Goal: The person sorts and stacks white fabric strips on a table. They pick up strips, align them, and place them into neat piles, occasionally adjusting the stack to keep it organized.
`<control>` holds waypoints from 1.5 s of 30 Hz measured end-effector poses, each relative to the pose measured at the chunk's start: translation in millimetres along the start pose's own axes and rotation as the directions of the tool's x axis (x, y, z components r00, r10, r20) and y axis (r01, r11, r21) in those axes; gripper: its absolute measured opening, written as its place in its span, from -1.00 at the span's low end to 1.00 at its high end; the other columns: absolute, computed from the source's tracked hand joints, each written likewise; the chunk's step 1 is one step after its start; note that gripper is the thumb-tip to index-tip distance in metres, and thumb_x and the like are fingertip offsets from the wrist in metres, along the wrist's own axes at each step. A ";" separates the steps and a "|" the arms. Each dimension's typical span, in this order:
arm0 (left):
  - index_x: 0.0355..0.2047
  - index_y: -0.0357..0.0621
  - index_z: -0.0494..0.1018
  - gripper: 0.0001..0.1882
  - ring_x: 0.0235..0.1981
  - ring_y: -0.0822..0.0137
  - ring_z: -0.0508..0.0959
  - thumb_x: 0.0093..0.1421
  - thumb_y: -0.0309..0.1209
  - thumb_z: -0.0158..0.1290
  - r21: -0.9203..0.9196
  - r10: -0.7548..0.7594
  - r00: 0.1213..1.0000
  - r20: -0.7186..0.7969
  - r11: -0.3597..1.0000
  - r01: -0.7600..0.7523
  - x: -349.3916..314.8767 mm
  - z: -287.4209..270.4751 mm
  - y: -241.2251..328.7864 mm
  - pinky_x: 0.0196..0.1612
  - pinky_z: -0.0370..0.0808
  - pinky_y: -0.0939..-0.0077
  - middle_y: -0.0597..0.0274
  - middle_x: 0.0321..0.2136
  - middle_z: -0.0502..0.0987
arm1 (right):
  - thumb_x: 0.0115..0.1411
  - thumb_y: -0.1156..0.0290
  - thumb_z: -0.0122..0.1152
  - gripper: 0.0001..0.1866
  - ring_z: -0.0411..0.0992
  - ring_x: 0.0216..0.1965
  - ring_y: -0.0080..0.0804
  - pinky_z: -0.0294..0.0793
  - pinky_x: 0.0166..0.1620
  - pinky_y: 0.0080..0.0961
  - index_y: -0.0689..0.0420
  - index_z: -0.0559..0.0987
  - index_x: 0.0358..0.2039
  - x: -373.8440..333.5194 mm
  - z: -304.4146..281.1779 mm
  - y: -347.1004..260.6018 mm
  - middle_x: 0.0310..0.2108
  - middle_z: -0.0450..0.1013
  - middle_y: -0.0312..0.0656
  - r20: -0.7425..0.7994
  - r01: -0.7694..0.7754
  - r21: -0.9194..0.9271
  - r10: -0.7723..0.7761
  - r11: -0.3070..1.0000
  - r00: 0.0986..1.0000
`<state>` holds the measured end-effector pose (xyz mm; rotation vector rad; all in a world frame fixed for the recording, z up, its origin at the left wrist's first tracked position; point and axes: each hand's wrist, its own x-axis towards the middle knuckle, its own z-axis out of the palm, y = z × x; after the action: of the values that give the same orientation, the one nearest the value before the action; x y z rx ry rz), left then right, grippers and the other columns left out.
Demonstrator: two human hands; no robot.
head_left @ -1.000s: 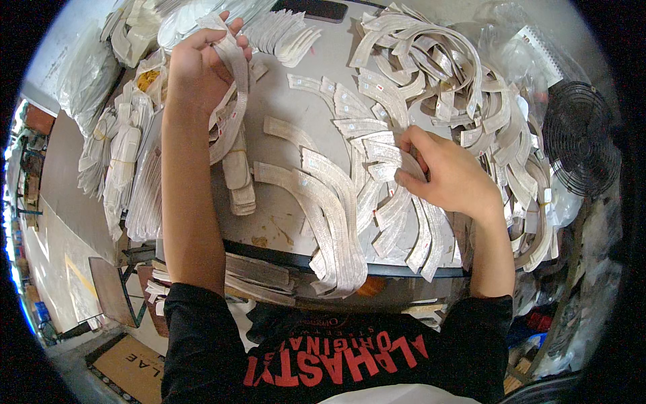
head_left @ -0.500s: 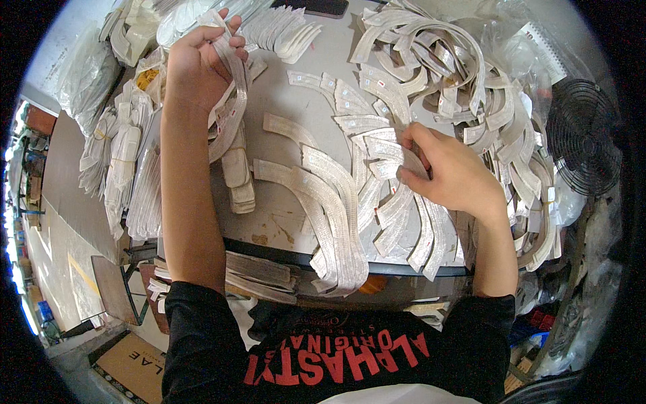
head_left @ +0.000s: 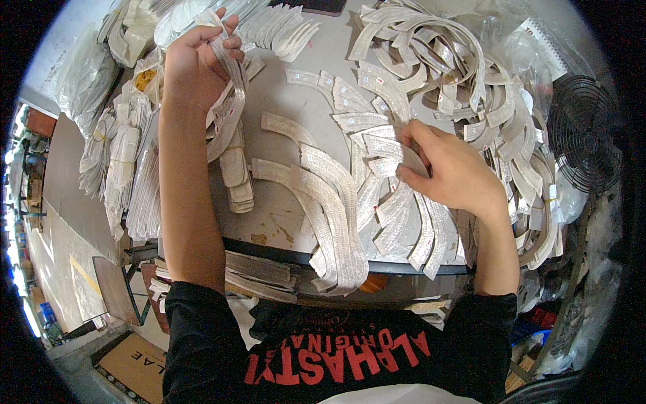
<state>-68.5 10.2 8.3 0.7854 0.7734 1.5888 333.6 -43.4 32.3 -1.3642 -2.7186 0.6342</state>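
Sorting: curved strips, no big change since a second ago.
Left hand [head_left: 195, 64]: still gripping a strip bundle [head_left: 229, 101], far left.
Right hand [head_left: 451, 172]: fingers now pinching a single strip [head_left: 383, 149] at the centre pile.

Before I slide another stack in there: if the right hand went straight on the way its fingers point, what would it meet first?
The right hand points left across the table. Its fingers already pinch a curved white strip; beyond that, likely the overlapping strips, though depth is unclear.

Grey worktable [head_left: 296, 108], black fan [head_left: 584, 140] right, cardboard box [head_left: 131, 367] on floor
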 end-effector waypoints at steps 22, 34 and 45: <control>0.33 -0.26 0.29 -0.48 -0.28 0.28 0.49 0.37 -0.48 -0.04 -0.024 -0.012 0.998 0.058 1.000 0.013 12.6 -25.3 0.8 -0.15 0.52 0.34 0.11 -0.01 0.58 | 0.19 0.32 0.43 -0.55 0.58 -0.35 0.01 0.50 -0.27 -0.13 0.15 0.47 0.03 0.1 11.5 9.0 -0.27 0.56 0.08 -0.104 0.088 0.004 -0.087 0.996 0.991; -0.02 -0.31 0.45 -0.70 -0.43 0.27 0.55 0.29 -0.43 -0.03 -0.133 -0.108 0.993 -0.050 0.986 0.101 0.8 0.1 -2.4 -0.28 0.56 0.33 0.22 -0.41 0.53 | 0.23 0.25 0.38 -0.54 0.58 -0.06 0.26 0.56 -0.04 0.04 0.16 0.47 0.05 0.9 2.2 -0.2 -0.07 0.60 0.16 -0.004 0.007 -0.010 -0.007 1.000 1.000; -0.09 -0.24 0.47 -0.76 -0.44 0.25 0.57 0.30 -0.43 -0.06 -0.113 -0.141 0.990 -0.013 0.984 0.139 -0.4 -0.4 -0.5 -0.27 0.59 0.26 0.21 -0.45 0.52 | 0.18 0.36 0.43 -0.57 0.50 -0.43 -0.13 0.46 -0.32 -0.20 0.15 0.46 0.00 0.8 11.2 8.0 -0.33 0.52 -0.02 -0.091 0.084 0.017 -0.082 0.996 0.992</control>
<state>-68.5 9.9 7.6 0.6211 0.7323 1.5024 336.8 -42.3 19.0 -1.2360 -2.6738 0.5777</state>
